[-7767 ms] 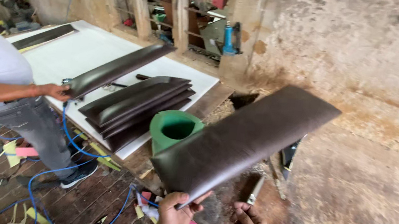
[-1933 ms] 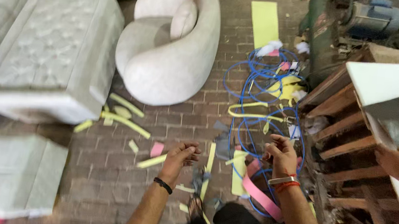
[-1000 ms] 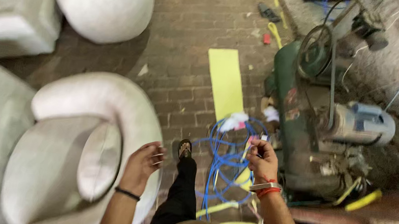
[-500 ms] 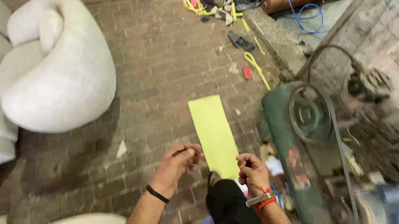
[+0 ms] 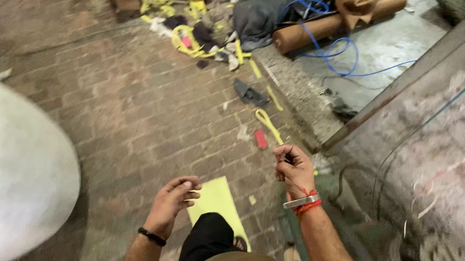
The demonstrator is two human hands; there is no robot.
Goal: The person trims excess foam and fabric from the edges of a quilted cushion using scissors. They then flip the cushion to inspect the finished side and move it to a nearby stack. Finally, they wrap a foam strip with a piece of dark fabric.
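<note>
The left hand point(image 5: 172, 202) hangs above the brick floor point(image 5: 125, 108), palm down, with a black band at the wrist. Its fingers point(image 5: 189, 188) are loosely curled and slightly apart; they hold nothing and touch nothing. Directly beside and partly under this hand in the view lies a flat yellow foam sheet point(image 5: 215, 199) on the floor, with the person's dark trouser leg point(image 5: 204, 242) and sandalled foot overlapping its lower edge.

The right hand point(image 5: 294, 168) is raised higher and to the right, wearing a metal bangle and red thread at the wrist. Its fingers point(image 5: 283, 153) are drawn together in a pinch at the tips. Whether a small item sits in that pinch cannot be told; the area is too small and blurred.

Just ahead of the right hand, on the floor, lie a small red scrap point(image 5: 260, 138) and a looped yellow strip point(image 5: 268, 124). Farther off, a dark fabric scrap point(image 5: 249, 95) rests near a second yellow strip.

At the far side, a heap of yellow offcuts point(image 5: 188, 31) and grey cloth sits beside a brown cardboard roll point(image 5: 336, 20), with a blue hose point(image 5: 339, 49) coiled across it. A large white upholstered form point(image 5: 4, 170) fills the lower left. A green machine point(image 5: 404, 246), blurred, occupies the lower right below a rough wall point(image 5: 452, 125).
</note>
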